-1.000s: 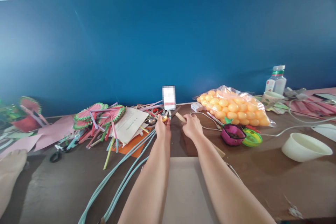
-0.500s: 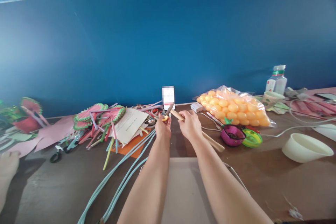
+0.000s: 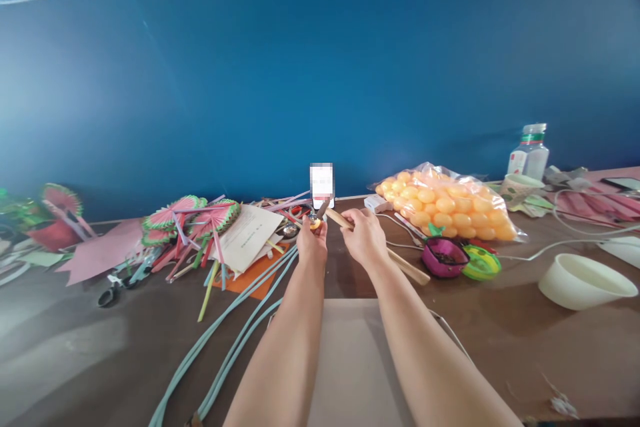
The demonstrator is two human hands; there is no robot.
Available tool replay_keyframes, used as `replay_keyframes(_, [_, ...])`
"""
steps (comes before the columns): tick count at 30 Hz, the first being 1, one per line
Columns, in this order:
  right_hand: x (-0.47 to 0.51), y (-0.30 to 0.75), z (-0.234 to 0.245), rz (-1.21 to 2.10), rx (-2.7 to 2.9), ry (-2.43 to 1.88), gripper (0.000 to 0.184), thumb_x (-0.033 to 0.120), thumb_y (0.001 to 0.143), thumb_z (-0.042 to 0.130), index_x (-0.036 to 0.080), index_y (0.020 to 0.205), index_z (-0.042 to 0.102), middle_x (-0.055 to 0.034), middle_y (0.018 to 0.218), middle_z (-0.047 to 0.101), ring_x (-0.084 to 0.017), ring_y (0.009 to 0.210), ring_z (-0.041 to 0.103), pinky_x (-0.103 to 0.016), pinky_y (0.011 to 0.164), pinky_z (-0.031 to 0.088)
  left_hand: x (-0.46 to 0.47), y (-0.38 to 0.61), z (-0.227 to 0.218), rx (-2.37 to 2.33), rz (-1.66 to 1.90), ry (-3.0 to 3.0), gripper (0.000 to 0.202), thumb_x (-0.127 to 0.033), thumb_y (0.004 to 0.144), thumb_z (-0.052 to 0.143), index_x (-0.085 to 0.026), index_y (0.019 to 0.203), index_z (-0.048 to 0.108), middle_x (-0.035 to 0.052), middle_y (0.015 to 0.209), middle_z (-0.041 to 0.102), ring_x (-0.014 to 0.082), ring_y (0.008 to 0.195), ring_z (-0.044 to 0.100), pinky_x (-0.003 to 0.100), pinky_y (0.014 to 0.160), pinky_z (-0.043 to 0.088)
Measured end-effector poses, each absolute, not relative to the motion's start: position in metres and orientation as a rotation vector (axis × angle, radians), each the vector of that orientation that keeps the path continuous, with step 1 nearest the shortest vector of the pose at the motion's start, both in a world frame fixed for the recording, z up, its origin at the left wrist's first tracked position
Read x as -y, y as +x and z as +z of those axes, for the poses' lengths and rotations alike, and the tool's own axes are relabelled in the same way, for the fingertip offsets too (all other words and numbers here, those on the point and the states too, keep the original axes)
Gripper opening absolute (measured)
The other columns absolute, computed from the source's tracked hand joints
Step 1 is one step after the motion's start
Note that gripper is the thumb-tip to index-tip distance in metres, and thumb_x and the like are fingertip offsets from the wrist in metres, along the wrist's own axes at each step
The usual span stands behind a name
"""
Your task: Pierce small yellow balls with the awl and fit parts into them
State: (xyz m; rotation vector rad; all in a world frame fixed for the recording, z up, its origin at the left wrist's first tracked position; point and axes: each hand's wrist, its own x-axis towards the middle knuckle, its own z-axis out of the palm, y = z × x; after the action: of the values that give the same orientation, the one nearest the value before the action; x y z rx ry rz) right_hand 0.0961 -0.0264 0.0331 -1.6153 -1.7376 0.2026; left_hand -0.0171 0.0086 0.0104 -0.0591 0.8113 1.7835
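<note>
My right hand (image 3: 364,235) is closed around the pale wooden handle (image 3: 407,267) of a hammer, which slants from upper left to lower right. Its dark head (image 3: 323,207) sits at the upper end, just above my left hand (image 3: 312,240). Between the fingers of that left hand is a small round yellow-orange piece (image 3: 315,223), too small and partly covered to name. The hammer head is at or very near this piece; contact cannot be made out. A phone (image 3: 323,183) with a lit, blurred screen stands upright behind both hands.
Pink-and-green paper fans (image 3: 213,220), printed paper (image 3: 250,233), black-handled scissors (image 3: 107,297) and pale blue cables (image 3: 225,310) lie left. On the right are a bag of orange balls (image 3: 445,203), a purple bowl (image 3: 444,257), a cream tub (image 3: 587,283) and a clear bottle (image 3: 530,153).
Another person's hand at the far left edge has left the view. My hands and the hammer hold nearly the same position; the whole view has shifted slightly.
</note>
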Motion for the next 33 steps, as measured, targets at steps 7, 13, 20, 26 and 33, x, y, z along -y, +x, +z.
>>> replay_keyframes(7, [0.0270,0.0964,0.0339,0.164,1.694,-1.576,0.024,0.018,0.079,0.057,0.027,0.100,0.066,-0.0047,0.103,0.059,-0.021,0.095,0.053,-0.031,0.077,0.042,-0.0083,-0.0169,0.0108,-0.795,1.792,-0.059,0.014,-0.024,0.091,0.054,-0.013,0.083,0.056,0.0028,0.071,0.055,0.0083,0.060,0.057,0.022,0.062,0.057])
replay_keyframes(13, [0.0265,0.0957,0.0320,0.175,1.744,-1.564,0.024,0.016,0.078,0.056,0.027,0.097,0.066,-0.0048,0.101,0.059,-0.022,0.096,0.053,-0.030,0.074,0.042,-0.0076,-0.0165,0.0114,-0.775,1.790,-0.046,0.014,-0.023,0.092,0.051,-0.013,0.083,0.056,0.0024,0.069,0.054,0.0082,0.060,0.058,0.020,0.062,0.056])
replay_keyframes(20, [0.0270,0.0963,0.0329,0.168,1.744,-1.572,0.024,0.016,0.079,0.056,0.027,0.098,0.066,-0.0049,0.101,0.058,-0.021,0.097,0.052,-0.030,0.076,0.042,-0.0070,-0.0163,0.0131,-0.774,1.784,-0.059,0.013,-0.022,0.092,0.052,-0.013,0.083,0.056,0.0016,0.069,0.054,0.0075,0.058,0.056,0.020,0.062,0.057])
replay_keyframes(26, [0.0284,0.0962,0.0344,0.159,1.720,-1.569,0.024,0.017,0.080,0.055,0.027,0.099,0.066,-0.0047,0.103,0.058,-0.020,0.097,0.053,-0.030,0.076,0.042,-0.0055,-0.0164,0.0149,-0.786,1.777,-0.063,0.015,-0.025,0.092,0.052,-0.013,0.084,0.056,0.0033,0.072,0.055,0.0084,0.061,0.058,0.021,0.062,0.057])
replay_keyframes(33, [0.0282,0.0966,0.0350,0.162,1.725,-1.580,0.024,0.017,0.080,0.054,0.027,0.099,0.066,-0.0049,0.103,0.058,-0.021,0.097,0.052,-0.030,0.074,0.041,-0.0042,-0.0158,0.0167,-0.797,1.781,-0.061,0.014,-0.023,0.093,0.050,-0.013,0.083,0.055,0.0031,0.072,0.055,0.0080,0.061,0.057,0.020,0.061,0.057])
